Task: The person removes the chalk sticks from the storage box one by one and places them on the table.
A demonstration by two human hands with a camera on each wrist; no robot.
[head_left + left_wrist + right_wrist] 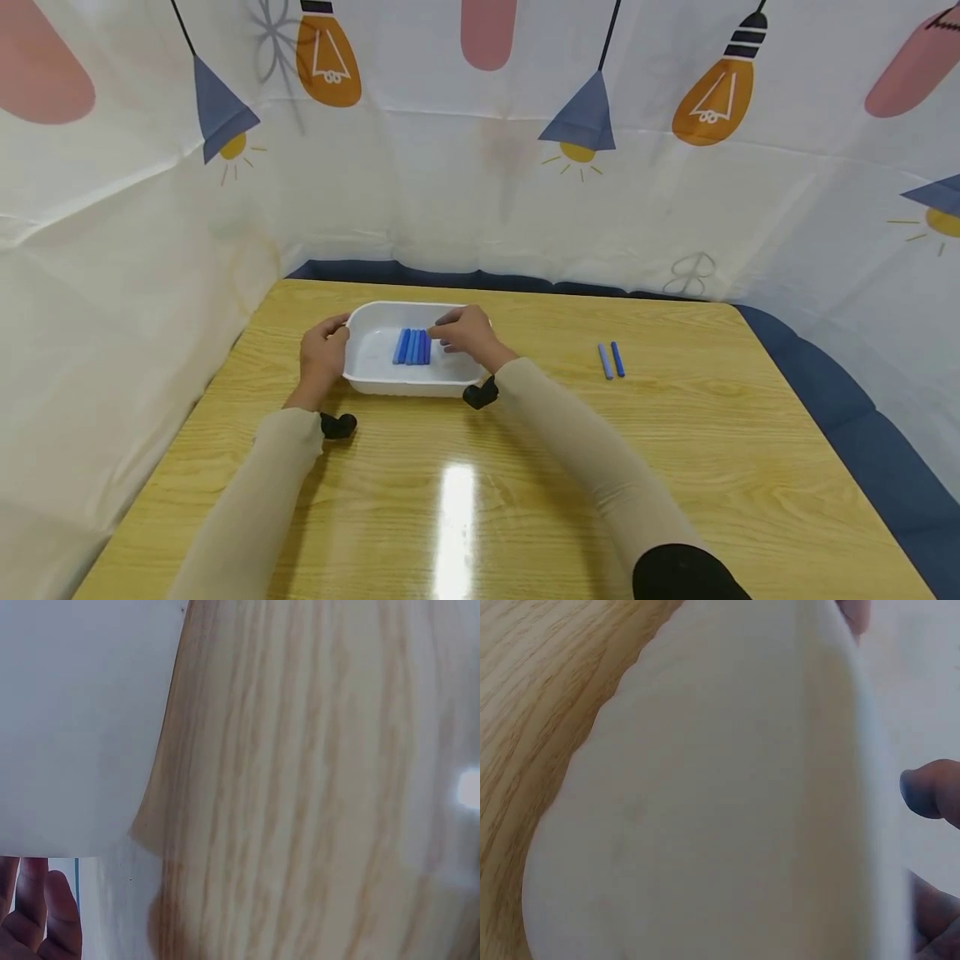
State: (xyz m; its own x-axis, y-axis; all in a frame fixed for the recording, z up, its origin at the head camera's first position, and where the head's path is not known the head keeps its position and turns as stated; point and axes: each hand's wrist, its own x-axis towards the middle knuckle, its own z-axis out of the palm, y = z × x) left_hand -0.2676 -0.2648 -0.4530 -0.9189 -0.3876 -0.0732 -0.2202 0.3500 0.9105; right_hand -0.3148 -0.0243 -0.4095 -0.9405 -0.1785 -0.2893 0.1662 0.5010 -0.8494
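Note:
Several blue and violet chalk-like sticks (pixel 412 347) lie side by side in a white plastic tray (pixel 367 375). At the tray's left end, my left hand (pixel 321 354) grips the rim; its fingers (pixel 64 915) show beyond the white wall in the left wrist view. My right hand (pixel 467 333) reaches over the right part of the tray, its fingertips close to the top of the rightmost stick. In the right wrist view, the tray wall hides much of that hand, and a fingertip (pixel 922 791) with a bluish tint stands apart from the others.
Two more blue sticks, one lighter (pixel 605 362) and one darker (pixel 618 359), lie on the wooden table (pixel 555 467) to the right. A printed cloth (pixel 450 183) hangs behind and to the left. Dark blue material (pixel 832 400) borders the table's right edge.

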